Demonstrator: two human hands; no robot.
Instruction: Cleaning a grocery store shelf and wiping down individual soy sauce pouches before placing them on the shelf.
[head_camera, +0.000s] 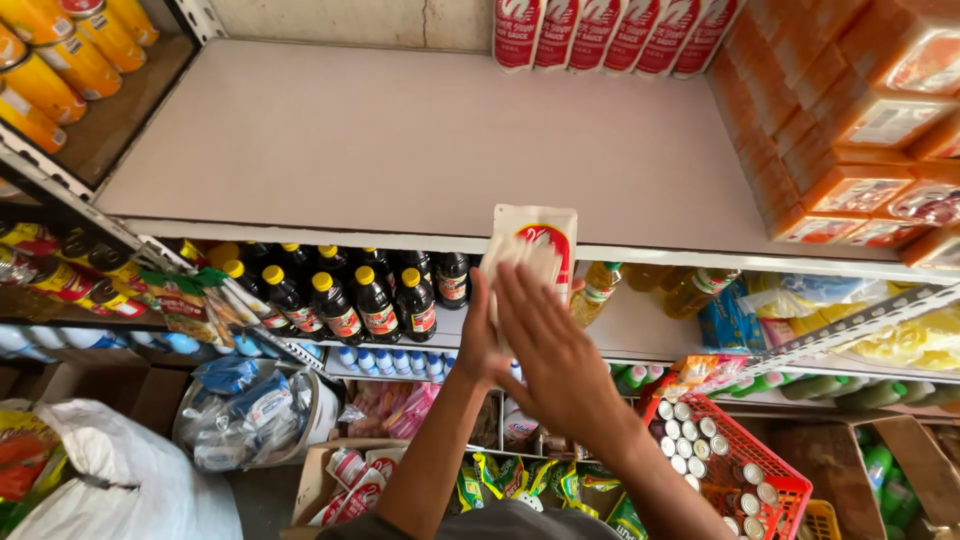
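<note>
Both of my hands hold up a white pouch with a red design in front of the edge of a wide white shelf. My left hand grips the pouch's lower left side from behind. Laid flat over its lower front is my right hand, fingers spread, back of the hand toward me. The pouch is upright, just below the shelf's front lip. A row of similar red-and-white pouches stands at the back right of that shelf.
Orange packages are stacked on the shelf's right. Dark sauce bottles with yellow caps fill the shelf below. A red basket of cans, a cardboard box of pouches and a white sack sit low down.
</note>
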